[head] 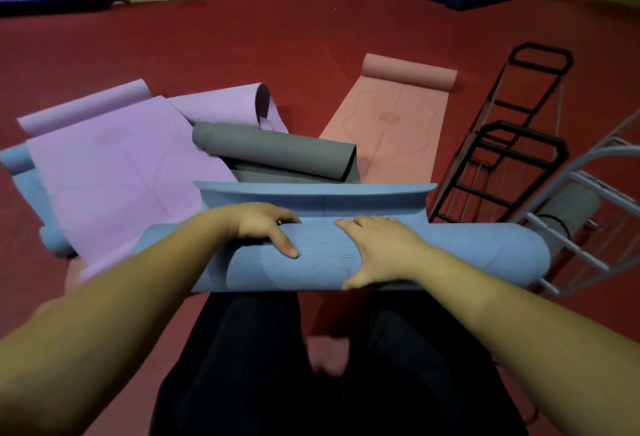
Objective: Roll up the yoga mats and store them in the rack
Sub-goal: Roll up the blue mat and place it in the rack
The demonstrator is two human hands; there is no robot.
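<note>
A blue yoga mat (457,252) lies almost fully rolled across my lap, with a short loose flap still spread beyond the roll. My left hand (266,227) grips the roll from the top, thumb on the near side and fingers curled over the far side. My right hand (381,248) does the same just to the right. A white rack (588,227) lies on the floor at the right with a grey rolled mat (568,210) in it. A black rack (512,144) lies beside it.
On the red floor ahead lie a purple mat (121,172) spread over another blue mat (20,172), a loosely rolled grey mat (277,151) and a half-unrolled pink mat (398,124). Blue padded gear and dark equipment stand along the far wall.
</note>
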